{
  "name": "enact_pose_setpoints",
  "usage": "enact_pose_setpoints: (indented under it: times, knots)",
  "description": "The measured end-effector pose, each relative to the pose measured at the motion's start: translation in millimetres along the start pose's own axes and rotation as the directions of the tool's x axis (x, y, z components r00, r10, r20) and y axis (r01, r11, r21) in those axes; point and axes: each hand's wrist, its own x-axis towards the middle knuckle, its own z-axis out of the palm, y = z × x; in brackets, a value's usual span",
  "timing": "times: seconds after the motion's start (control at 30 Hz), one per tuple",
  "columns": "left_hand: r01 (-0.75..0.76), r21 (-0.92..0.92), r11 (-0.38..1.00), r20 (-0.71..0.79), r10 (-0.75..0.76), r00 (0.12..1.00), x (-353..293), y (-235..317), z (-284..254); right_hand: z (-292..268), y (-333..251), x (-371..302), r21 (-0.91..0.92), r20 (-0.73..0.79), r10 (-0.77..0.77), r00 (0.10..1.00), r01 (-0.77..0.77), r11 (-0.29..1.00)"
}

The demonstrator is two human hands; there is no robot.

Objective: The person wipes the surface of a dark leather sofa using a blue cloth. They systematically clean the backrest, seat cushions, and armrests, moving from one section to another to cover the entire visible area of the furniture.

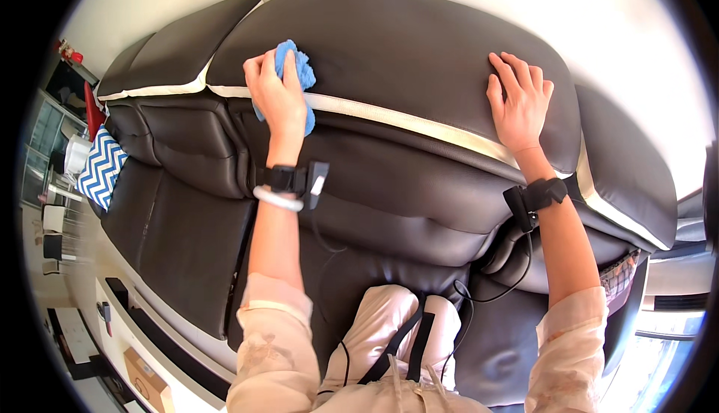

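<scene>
A dark brown leather sofa with cream piping along its backrest fills the middle of the head view. My left hand grips a bunched blue cloth against the lower edge of the large back panel, over the piping. Part of the cloth hangs below the hand. My right hand lies on the same panel toward its right end, fingers spread and holding nothing. Each wrist wears a black strapped device; a white ring also circles the left wrist.
My knees rest on the seat, with black straps and thin cables hanging near them. A blue and white zigzag cushion sits at the far left end, a checked cushion at the right. A white wall rises behind the backrest.
</scene>
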Motion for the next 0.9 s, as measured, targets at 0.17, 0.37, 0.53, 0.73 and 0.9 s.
enact_pose_setpoints:
  times: [0.17,0.37,0.53,0.73,0.9]
  knots:
    - [-0.207,-0.147,0.967,0.191,0.233,0.953,-33.5,99.1,31.8,-1.3,2.9,0.5,-0.013,0.003,-0.006,1.0,0.006,1.0]
    - [-0.483,-0.304,0.821,0.15,0.542,0.827,-76.2,81.4,28.7,-2.5,-1.0,-1.1,-0.003,0.029,0.002,1.0,-0.002,1.0]
    - [-0.074,0.036,0.997,0.019,0.073,0.997,-93.7,-57.2,6.0,-3.5,2.5,-1.2,-0.008,0.006,0.001,1.0,-0.001,1.0]
    - [0.347,0.184,0.92,-0.169,-0.318,0.933,-99.0,-78.1,20.4,0.9,-3.0,0.3,0.0,-0.02,-0.004,1.0,0.004,1.0]
    - [0.09,-0.151,0.984,0.118,-0.073,0.99,-162.4,44.9,29.0,-1.1,0.4,0.2,-0.031,0.011,-0.004,1.0,0.005,1.0]
